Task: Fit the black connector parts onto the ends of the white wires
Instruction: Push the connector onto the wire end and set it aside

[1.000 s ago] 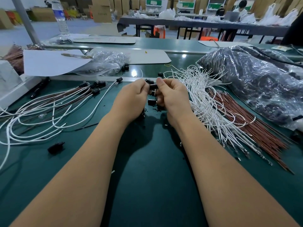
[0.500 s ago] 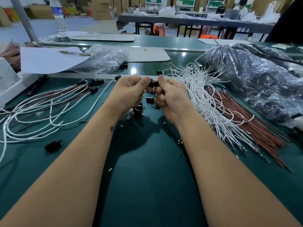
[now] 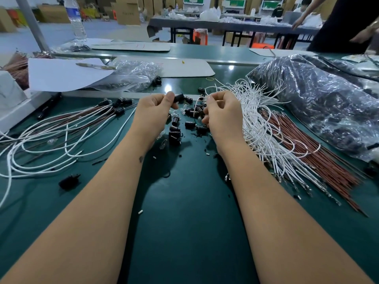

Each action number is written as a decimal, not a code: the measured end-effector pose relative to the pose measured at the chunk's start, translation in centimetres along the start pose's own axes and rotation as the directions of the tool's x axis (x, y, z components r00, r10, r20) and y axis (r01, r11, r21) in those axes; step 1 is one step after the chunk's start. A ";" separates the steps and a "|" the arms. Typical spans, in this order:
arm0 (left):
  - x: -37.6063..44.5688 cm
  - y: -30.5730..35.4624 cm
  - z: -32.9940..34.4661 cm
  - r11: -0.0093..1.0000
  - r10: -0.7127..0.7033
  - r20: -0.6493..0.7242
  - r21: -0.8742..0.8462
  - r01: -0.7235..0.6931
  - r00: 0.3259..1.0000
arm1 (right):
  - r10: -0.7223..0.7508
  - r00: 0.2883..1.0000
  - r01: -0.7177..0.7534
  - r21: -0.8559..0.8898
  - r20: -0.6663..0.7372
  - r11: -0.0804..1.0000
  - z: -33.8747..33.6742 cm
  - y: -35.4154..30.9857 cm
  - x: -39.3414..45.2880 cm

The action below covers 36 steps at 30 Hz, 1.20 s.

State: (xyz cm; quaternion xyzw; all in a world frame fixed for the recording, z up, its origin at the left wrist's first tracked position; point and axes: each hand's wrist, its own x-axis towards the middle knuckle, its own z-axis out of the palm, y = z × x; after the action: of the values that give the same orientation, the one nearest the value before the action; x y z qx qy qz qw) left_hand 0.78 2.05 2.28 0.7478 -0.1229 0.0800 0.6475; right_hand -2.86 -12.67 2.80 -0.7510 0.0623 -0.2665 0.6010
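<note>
Left hand: the left hand (image 3: 152, 108) is raised just above the table (image 3: 184, 212), thumb and forefinger pinching one black connector part (image 3: 178, 97) at its near end.
Right hand: the right hand (image 3: 222, 111) has its fingers curled around the end of a single white wire (image 3: 196, 105), which arcs leftward toward the held part; the wire tip and the part are apart, not yet joined.
Loose parts: a scatter of black connector parts (image 3: 185, 123) lies on the table between and just beyond both hands, mixed with a few small clear bulbs (image 3: 163, 143).
Unfitted stock: a large bundle of white wires (image 3: 264, 128) lies to the right, touching the right hand, with a bundle of brown wires (image 3: 303, 144) beside it; the near ends show bare metal terminals and no black parts.
Finished stock: a looser group of fitted wires (image 3: 61, 136) lies to the left, several ending in black parts near its far end.
Reserve: a clear bag of dark parts (image 3: 320, 103) sits at far right.
Progress: judged early; the finished group is far smaller than the remaining bundle.
Step in hand: aligning wire end to part before insertion.
</note>
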 end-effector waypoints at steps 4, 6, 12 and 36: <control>0.1 -0.1 0.1 0.999 -0.012 -0.039 0.038 0.013 0.999 | -0.006 1.000 0.007 -0.007 0.029 1.000 0.7 -0.1 -0.3; 0.1 -0.2 0.2 0.998 -0.007 -0.031 0.054 0.009 0.999 | -0.012 1.000 0.013 -0.010 0.026 1.000 0.9 -0.1 -0.3; 0.4 -0.6 0.7 0.987 0.008 -0.009 0.160 -0.007 1.000 | 0.012 0.999 -0.019 0.146 0.050 0.989 1.1 0.5 0.2; 0.4 -0.3 0.7 0.998 -0.001 0.152 0.064 -0.008 0.988 | 0.207 0.959 -0.272 0.432 0.192 0.860 0.6 0.8 1.2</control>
State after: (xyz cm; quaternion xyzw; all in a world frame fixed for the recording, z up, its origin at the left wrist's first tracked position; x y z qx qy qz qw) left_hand 1.19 1.38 1.96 0.7722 -0.1704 0.0280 0.6115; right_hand -1.34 -12.88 2.36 -0.5925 0.0495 -0.1438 0.7910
